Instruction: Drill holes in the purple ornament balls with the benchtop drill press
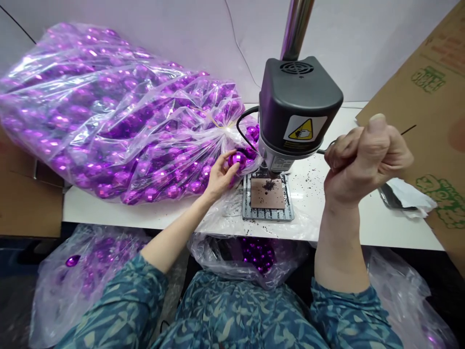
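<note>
My left hand [220,178] pinches a shiny purple faceted ball [238,160] between thumb and fingers, at the mouth of a large clear bag. To its right stands a bench drill press [300,106] with a black motor housing and a warning sticker. My right hand [363,157] is closed in a fist around the drill's feed lever; a thin dark rod [409,130] sticks out beyond the fist. Below the drill head lies a brown square board [268,198] with a small dark hole and dark shavings, on the grey slotted base [269,214]. The drill's tip is mostly hidden.
The big clear bag [127,111] full of purple balls covers the table's left side. An open bag [210,254] with purple balls hangs at the front edge. Cardboard boxes [432,111] stand right and left. White paper [410,194] lies on the table [385,232] at right.
</note>
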The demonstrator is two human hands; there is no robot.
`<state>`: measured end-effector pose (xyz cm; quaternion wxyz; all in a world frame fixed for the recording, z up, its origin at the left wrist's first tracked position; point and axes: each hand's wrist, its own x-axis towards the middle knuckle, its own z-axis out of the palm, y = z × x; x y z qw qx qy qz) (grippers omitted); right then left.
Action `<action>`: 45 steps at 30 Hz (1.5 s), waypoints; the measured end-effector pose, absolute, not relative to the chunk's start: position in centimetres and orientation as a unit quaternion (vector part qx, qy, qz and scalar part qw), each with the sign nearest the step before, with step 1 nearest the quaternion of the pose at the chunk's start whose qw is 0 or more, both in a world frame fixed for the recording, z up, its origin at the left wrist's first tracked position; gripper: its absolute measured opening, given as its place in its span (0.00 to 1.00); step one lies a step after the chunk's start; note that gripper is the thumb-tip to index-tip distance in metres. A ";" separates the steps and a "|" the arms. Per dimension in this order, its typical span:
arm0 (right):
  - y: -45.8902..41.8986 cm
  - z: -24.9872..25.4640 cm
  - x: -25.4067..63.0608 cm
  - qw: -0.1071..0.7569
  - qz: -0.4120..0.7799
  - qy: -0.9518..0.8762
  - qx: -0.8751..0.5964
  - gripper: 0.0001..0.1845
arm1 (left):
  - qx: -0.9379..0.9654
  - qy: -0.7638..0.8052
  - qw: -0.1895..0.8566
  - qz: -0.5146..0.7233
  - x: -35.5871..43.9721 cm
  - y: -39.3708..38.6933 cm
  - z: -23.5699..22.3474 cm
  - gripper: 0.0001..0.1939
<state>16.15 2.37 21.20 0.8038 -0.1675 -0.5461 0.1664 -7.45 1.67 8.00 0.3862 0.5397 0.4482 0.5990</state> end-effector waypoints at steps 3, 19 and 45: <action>2.4 21.2 16.1 0.809 0.166 -0.540 -0.162 0.30 | 0.357 0.383 0.617 0.587 -6.0 -1.8 7.5 0.28; 2.4 21.2 15.9 0.807 0.163 -0.534 -0.190 0.31 | 0.333 0.428 0.595 0.593 -2.0 -1.5 3.3 0.27; 1.9 21.1 15.7 0.813 0.163 -0.528 -0.185 0.31 | 0.617 0.425 0.436 0.498 -0.7 -1.0 3.3 0.25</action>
